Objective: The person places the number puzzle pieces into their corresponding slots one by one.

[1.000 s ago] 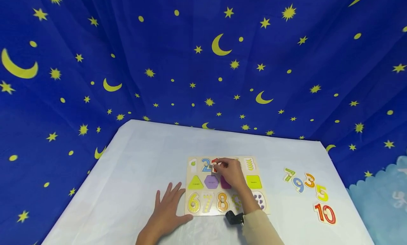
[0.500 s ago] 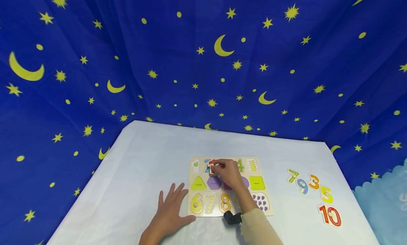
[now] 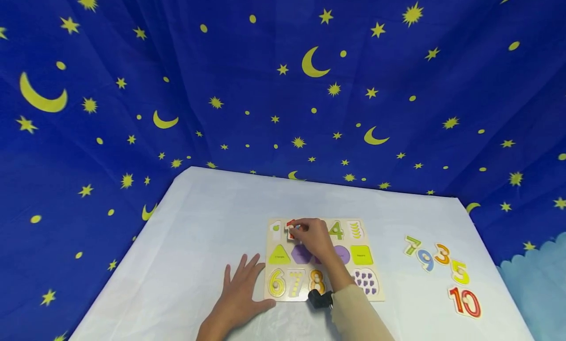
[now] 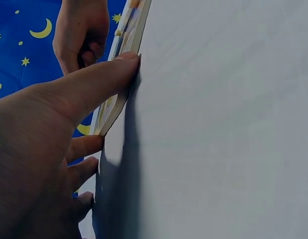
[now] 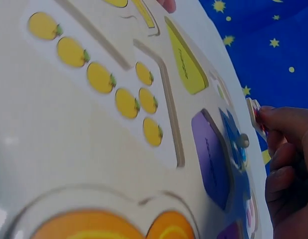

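Observation:
My right hand (image 3: 315, 234) pinches a red number 1 puzzle piece (image 3: 290, 224) between thumb and fingertips. It holds the piece above the top row of the wooden number board (image 3: 287, 267), over the blue 2. In the right wrist view the red piece (image 5: 254, 114) is tilted and apart from the board, beyond the knobbed blue 2 (image 5: 236, 139). At the board's left side lies my left hand (image 3: 239, 294), fingers spread. Its thumb (image 4: 106, 77) touches the board's near edge in the left wrist view, and a fingertip meets the corner.
Loose number pieces lie right of the board: a green 7 (image 3: 412, 245), blue 9 (image 3: 426, 260), orange 3 (image 3: 442, 254), yellow 5 (image 3: 460, 272) and red 10 (image 3: 465, 302). The 4 (image 3: 336, 230), 6 (image 3: 276, 283) and 8 (image 3: 316, 281) sit in the board. A starry blue curtain (image 3: 247, 85) hangs behind.
My right hand has carried the red 1 leftward along the top row, from the right side of the blue 2 to over it. My left hand stays at the board; the head view has shifted slightly.

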